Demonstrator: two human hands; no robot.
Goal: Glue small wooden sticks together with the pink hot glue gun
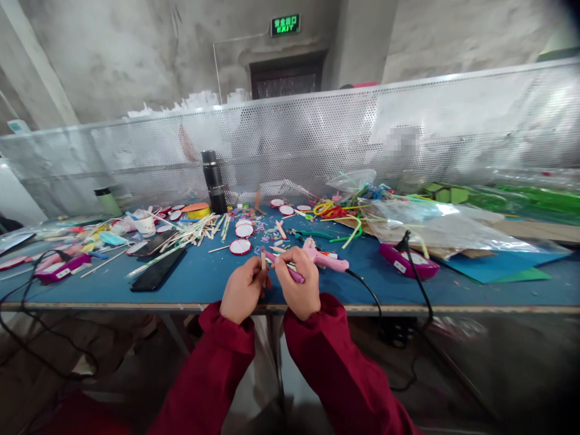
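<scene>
both hands meet just over the near edge of the blue table [203, 284]. my left hand [243, 290] has fingers curled, thumb + forefinger pinching a short wooden stick [263, 260] held upright. right hand [299, 289] is closed round a pink-purple pipe cleaner [295, 275], tip brought against the stick; can't tell if it's wrapped yet.

to do this bit well, imo: keep the stick steady w/ the left pinch, hold the cleaner close to its end so it doesn't flop, keep hands clear of the pink glue gun [324, 258] lying just beyond the right knuckles, cord trailing off the edge.

containers: white cup [145, 225] far left, contents too small to read. black flask [214, 181] upright by the mesh screen [344, 133], shut. clear plastic bags [435, 223] on the right, one w/ coloured pipe cleaners, the rest unclear. red-rimmed white discs [240, 246] lie loose on the table.
</scene>
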